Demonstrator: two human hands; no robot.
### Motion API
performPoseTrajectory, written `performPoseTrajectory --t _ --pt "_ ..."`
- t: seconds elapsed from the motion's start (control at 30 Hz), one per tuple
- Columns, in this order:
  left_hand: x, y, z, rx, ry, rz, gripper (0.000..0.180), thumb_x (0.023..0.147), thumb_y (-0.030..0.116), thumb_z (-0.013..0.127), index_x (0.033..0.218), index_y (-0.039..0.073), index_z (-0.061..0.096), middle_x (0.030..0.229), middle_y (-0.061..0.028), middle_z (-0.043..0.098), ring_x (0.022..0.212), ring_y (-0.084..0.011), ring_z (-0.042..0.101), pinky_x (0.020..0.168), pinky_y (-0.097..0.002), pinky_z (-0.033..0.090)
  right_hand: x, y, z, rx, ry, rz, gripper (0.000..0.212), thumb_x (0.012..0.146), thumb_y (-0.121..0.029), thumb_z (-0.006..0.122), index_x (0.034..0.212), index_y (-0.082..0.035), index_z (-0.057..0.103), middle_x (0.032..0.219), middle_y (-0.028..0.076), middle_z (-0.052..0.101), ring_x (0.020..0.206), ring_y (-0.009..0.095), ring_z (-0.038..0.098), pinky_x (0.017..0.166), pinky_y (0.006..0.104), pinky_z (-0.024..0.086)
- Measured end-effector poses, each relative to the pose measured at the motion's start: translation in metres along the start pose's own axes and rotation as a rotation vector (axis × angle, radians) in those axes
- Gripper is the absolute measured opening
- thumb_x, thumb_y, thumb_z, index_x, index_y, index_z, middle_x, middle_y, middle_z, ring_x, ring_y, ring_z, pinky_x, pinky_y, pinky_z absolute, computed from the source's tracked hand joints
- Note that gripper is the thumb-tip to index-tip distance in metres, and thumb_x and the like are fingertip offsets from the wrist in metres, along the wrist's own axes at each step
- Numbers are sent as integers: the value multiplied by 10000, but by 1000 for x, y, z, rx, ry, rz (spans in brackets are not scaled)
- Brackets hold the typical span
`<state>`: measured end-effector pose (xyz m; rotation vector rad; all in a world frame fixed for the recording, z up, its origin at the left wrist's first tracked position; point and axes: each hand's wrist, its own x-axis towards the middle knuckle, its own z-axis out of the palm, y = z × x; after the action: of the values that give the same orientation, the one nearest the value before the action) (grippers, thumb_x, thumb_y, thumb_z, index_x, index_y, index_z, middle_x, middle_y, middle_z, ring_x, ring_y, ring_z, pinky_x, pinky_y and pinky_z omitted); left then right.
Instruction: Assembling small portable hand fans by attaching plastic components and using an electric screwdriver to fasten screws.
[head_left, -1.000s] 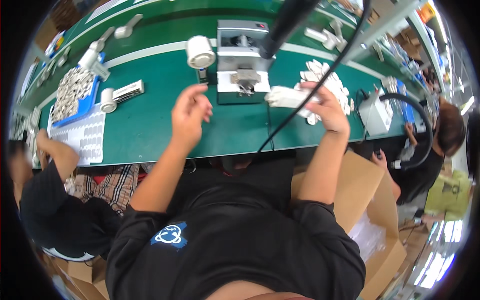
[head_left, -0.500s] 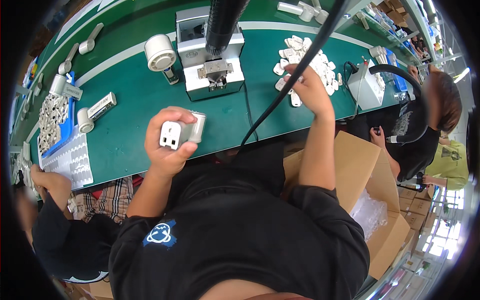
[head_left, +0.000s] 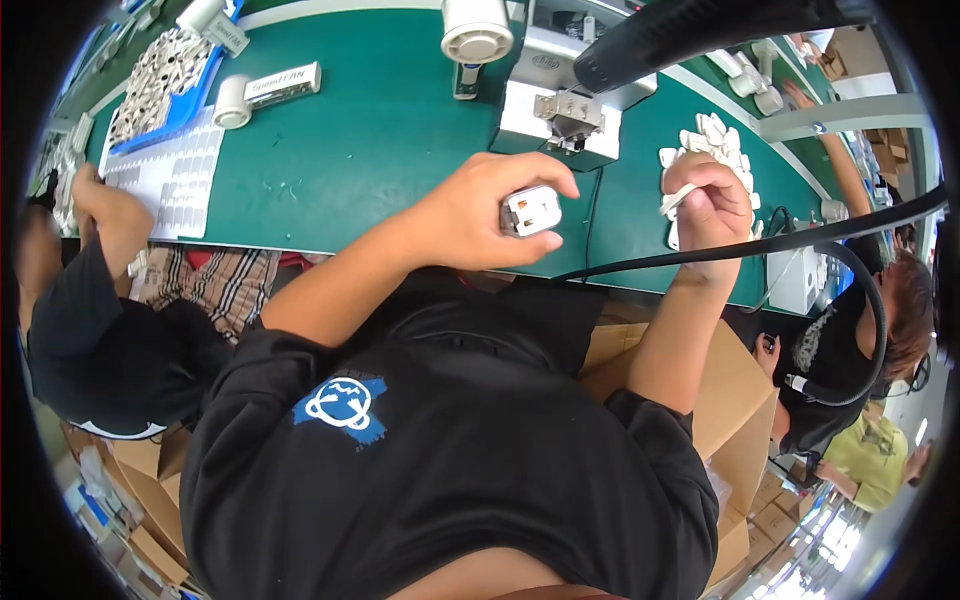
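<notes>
My left hand (head_left: 462,212) is wrapped round a white handheld fan (head_left: 534,211), held above the near edge of the green table. The end of its handle faces up and shows small openings with a coppery colour inside; the rest is hidden by my fingers. Off to the right, my right hand (head_left: 716,205) pinches a small flat white plastic piece (head_left: 677,199) between thumb and fingers. Just beyond that hand lies a heap of similar white plastic pieces (head_left: 712,132). Between my hands and farther back stands a white bench machine (head_left: 512,108) with a metal fixture.
A black cable (head_left: 800,238) crosses in front of my right wrist, and a thick black tube (head_left: 690,42) hangs over the machine. Another fan (head_left: 476,38) stands beside it. At left are a lying fan (head_left: 284,86) and a blue tray (head_left: 190,128) of small parts. Co-workers sit on both sides.
My right hand has come back from the heap with a small white piece in its fingers. My left hand has moved right with the fan. The whole view has shifted.
</notes>
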<state>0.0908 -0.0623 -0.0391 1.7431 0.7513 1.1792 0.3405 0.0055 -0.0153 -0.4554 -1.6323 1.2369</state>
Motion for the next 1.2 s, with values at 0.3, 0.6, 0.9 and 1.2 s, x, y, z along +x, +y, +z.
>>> performPoseTrajectory --t 0.3,0.6,0.9,1.2 --pt "2 -1 -4 -54 -166 -61 432 694 186 723 1047 -3 560 950 -108 620 873 -208 598 745 -329 484 48 -7 85 -271 -645 -11 152 715 -79 688 857 -25 679 1113 130 551 1007 252 530 847 335 421" --pt "8 6 -19 -227 -262 -236 617 661 257 789 1169 26 526 1090 -92 569 1021 -199 548 857 -335 454 68 -2 76 -212 -782 38 270 743 -97 691 997 -27 632 1109 133 563 1020 255 550 858 343 447" --pt "-9 -18 -11 -107 -43 -67 512 863 407 482 1173 6 411 969 -144 513 909 -221 505 810 -335 397 79 -11 28 -524 325 -590 615 680 -146 757 1194 -10 449 1104 106 486 945 170 488 825 299 411" --pt "-29 -28 23 21 357 36 651 878 524 485 1230 -15 384 1023 -142 516 920 -219 518 807 -339 419 102 -36 88 -49 222 -131 595 662 -40 604 1213 -32 380 861 55 503 762 103 494 659 253 436"
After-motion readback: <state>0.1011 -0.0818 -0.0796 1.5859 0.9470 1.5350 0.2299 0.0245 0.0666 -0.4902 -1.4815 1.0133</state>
